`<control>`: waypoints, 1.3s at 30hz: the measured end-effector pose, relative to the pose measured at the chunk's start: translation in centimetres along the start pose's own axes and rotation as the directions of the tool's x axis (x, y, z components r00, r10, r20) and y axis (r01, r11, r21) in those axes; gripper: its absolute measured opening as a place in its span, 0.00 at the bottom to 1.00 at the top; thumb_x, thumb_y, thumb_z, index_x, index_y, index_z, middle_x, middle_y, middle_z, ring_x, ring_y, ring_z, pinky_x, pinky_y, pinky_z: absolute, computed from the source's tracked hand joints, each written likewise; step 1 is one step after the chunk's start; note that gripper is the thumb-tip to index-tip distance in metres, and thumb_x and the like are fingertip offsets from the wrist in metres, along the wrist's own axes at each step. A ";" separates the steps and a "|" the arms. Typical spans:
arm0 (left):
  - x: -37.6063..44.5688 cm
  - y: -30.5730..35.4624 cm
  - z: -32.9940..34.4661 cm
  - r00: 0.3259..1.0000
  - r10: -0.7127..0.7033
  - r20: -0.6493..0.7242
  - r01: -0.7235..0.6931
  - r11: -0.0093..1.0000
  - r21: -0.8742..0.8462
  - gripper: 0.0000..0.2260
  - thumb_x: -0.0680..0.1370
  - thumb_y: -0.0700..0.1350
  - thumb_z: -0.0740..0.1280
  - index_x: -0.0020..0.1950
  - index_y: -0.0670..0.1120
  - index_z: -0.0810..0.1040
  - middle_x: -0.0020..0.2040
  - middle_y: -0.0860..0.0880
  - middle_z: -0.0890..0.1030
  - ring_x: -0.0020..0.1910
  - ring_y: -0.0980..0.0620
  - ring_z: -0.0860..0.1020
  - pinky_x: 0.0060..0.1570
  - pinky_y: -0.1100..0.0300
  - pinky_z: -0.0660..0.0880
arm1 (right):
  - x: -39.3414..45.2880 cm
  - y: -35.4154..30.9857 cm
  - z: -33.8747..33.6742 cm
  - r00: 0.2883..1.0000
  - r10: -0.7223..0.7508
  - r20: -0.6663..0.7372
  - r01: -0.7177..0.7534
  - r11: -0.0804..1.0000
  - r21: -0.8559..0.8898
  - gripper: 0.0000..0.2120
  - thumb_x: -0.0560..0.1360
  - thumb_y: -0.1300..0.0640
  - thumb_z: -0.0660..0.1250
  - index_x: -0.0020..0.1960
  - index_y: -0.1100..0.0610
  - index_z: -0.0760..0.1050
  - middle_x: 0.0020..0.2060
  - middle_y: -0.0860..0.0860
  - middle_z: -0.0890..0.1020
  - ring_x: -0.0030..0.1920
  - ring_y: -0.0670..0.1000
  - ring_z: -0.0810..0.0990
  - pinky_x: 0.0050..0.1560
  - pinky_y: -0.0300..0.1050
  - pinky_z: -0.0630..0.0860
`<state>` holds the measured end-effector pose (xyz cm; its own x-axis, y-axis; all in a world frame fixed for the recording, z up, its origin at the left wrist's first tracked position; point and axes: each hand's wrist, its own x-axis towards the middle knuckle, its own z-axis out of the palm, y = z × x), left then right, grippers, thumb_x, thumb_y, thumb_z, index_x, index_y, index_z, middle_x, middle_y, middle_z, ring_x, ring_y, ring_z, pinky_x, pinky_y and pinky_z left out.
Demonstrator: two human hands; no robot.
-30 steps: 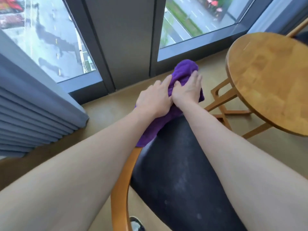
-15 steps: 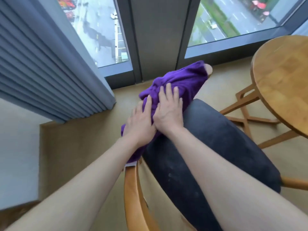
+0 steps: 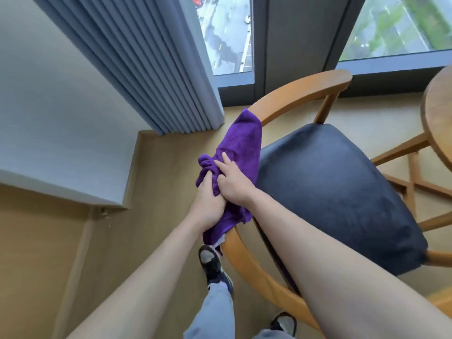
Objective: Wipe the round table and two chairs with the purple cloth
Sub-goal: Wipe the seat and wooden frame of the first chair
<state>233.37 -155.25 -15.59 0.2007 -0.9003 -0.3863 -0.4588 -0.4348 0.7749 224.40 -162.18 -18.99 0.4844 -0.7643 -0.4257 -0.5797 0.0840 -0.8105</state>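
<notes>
The purple cloth (image 3: 241,145) lies draped over the curved wooden back rail (image 3: 288,99) of a chair with a dark cushioned seat (image 3: 330,192). My left hand (image 3: 208,206) grips the bunched lower part of the cloth around the rail. Over it, my right hand (image 3: 232,182) presses down on the cloth, its fingers spread toward the top. The round wooden table (image 3: 437,113) shows only as an edge at the far right.
A grey pleated curtain (image 3: 146,59) hangs at the left, beside a window (image 3: 227,33) and a dark frame post. A white wall corner juts out at the left. My shoes (image 3: 215,267) stand on tan floor beside the chair.
The view has swung left and down, so the chair's full back rail now shows. Both hands have slid with the cloth from the seat's far edge down along the rail toward me.
</notes>
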 end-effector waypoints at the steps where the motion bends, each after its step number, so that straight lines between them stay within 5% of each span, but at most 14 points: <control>1: -1.3 0.0 0.2 1.000 0.012 -0.024 -0.012 1.000 0.001 0.27 0.80 0.35 0.61 0.78 0.50 0.64 0.62 0.62 0.74 0.58 0.73 0.74 0.56 0.78 0.69 | -1.2 -0.2 0.3 1.000 -0.003 0.009 0.002 0.999 0.043 0.29 0.81 0.63 0.52 0.82 0.53 0.58 0.84 0.51 0.47 0.83 0.54 0.45 0.81 0.51 0.46; 3: -3.9 -0.2 0.6 0.999 0.007 -0.040 -0.008 0.999 -0.034 0.30 0.79 0.35 0.63 0.80 0.51 0.62 0.70 0.53 0.74 0.68 0.59 0.74 0.68 0.60 0.71 | -3.7 -0.5 0.8 1.000 -0.024 0.019 0.022 0.995 0.094 0.30 0.80 0.63 0.53 0.82 0.52 0.60 0.84 0.51 0.47 0.83 0.50 0.48 0.77 0.40 0.47; 5: -7.0 -0.7 0.9 0.999 -0.031 -0.039 0.027 0.995 -0.094 0.33 0.79 0.36 0.66 0.81 0.53 0.60 0.72 0.53 0.73 0.70 0.56 0.73 0.70 0.55 0.70 | -6.3 -0.5 1.5 0.998 -0.060 0.016 0.059 0.995 0.085 0.31 0.78 0.63 0.55 0.81 0.51 0.60 0.84 0.48 0.47 0.82 0.49 0.50 0.72 0.35 0.49; 8: -11.9 -2.4 0.5 0.998 -0.049 -0.042 0.042 0.985 -0.167 0.29 0.78 0.34 0.67 0.75 0.55 0.69 0.66 0.58 0.77 0.61 0.65 0.78 0.63 0.64 0.75 | -11.1 1.2 3.2 0.988 -0.156 -0.008 0.156 0.988 -0.008 0.33 0.79 0.62 0.55 0.83 0.50 0.56 0.83 0.46 0.46 0.81 0.46 0.52 0.72 0.34 0.55; 10: -14.4 -3.4 0.1 0.997 -0.039 -0.061 0.029 0.988 -0.152 0.21 0.76 0.36 0.66 0.62 0.60 0.77 0.58 0.62 0.82 0.53 0.63 0.82 0.57 0.64 0.78 | -14.6 3.3 4.6 0.967 -0.252 -0.044 0.247 0.965 -0.092 0.33 0.80 0.63 0.54 0.83 0.50 0.53 0.84 0.47 0.47 0.81 0.47 0.54 0.74 0.39 0.63; 14: -17.0 -4.8 2.1 0.975 0.107 -0.197 -0.084 0.989 0.124 0.10 0.71 0.40 0.65 0.48 0.53 0.79 0.46 0.57 0.79 0.44 0.54 0.77 0.47 0.56 0.76 | -20.1 7.6 6.9 0.933 -0.322 -0.158 0.263 0.914 -0.310 0.32 0.81 0.60 0.56 0.84 0.50 0.51 0.83 0.50 0.54 0.74 0.55 0.68 0.71 0.52 0.69; 18: -18.8 -5.6 5.7 0.905 0.359 -0.229 -0.244 0.878 0.412 0.17 0.70 0.41 0.66 0.59 0.47 0.76 0.61 0.50 0.72 0.61 0.47 0.70 0.63 0.53 0.70 | -23.7 11.1 7.0 0.929 -0.325 -0.175 0.193 0.831 -0.522 0.33 0.83 0.44 0.58 0.84 0.48 0.49 0.81 0.50 0.61 0.70 0.55 0.72 0.68 0.53 0.71; 22: -20.7 -5.9 8.8 0.914 0.405 0.033 -0.358 0.764 0.537 0.26 0.71 0.40 0.70 0.70 0.43 0.75 0.76 0.42 0.67 0.77 0.40 0.62 0.77 0.46 0.60 | -27.0 14.3 5.8 0.951 -0.274 -0.144 0.090 0.690 -0.718 0.34 0.83 0.47 0.59 0.84 0.49 0.49 0.79 0.48 0.66 0.63 0.56 0.75 0.62 0.52 0.74; 27: -22.1 -5.8 11.5 0.866 0.468 0.177 -0.479 0.671 0.567 0.29 0.74 0.42 0.69 0.75 0.44 0.71 0.80 0.42 0.64 0.81 0.43 0.57 0.80 0.44 0.55 | -32.1 18.5 2.3 0.946 -0.286 -0.153 0.025 0.534 -0.845 0.29 0.81 0.44 0.57 0.80 0.54 0.64 0.73 0.51 0.74 0.70 0.60 0.74 0.71 0.57 0.69; 31: -21.3 -5.4 12.6 0.869 0.436 0.232 -0.483 0.649 0.588 0.30 0.78 0.46 0.66 0.80 0.47 0.65 0.82 0.45 0.60 0.82 0.47 0.52 0.81 0.54 0.46 | -35.5 21.8 -1.9 0.980 -0.155 -0.123 -0.016 0.556 -0.831 0.33 0.81 0.39 0.52 0.83 0.50 0.56 0.80 0.48 0.65 0.80 0.55 0.61 0.81 0.56 0.52; 34: -20.7 -5.3 14.0 0.835 0.421 0.355 -0.538 0.488 0.687 0.31 0.80 0.52 0.60 0.83 0.49 0.58 0.83 0.47 0.56 0.83 0.48 0.49 0.80 0.51 0.39 | -36.6 22.4 -3.8 0.979 -0.120 -0.164 -0.052 0.631 -0.774 0.34 0.78 0.38 0.52 0.82 0.49 0.59 0.80 0.48 0.65 0.81 0.54 0.57 0.81 0.55 0.46; 39: -21.0 -4.8 16.8 0.838 0.363 0.408 -0.542 0.469 0.697 0.31 0.81 0.56 0.58 0.83 0.51 0.55 0.83 0.49 0.56 0.83 0.48 0.48 0.79 0.44 0.36 | -32.9 18.9 -0.6 0.870 0.034 -0.493 -0.347 0.751 -0.562 0.28 0.78 0.37 0.48 0.55 0.51 0.81 0.55 0.52 0.83 0.65 0.58 0.72 0.78 0.62 0.49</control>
<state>216.80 -133.85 -19.63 -0.3513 -0.9034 -0.2460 -0.9274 0.2997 0.2238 197.11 -135.82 -20.11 0.0787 -0.9767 -0.1995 -0.9716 -0.0304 -0.2348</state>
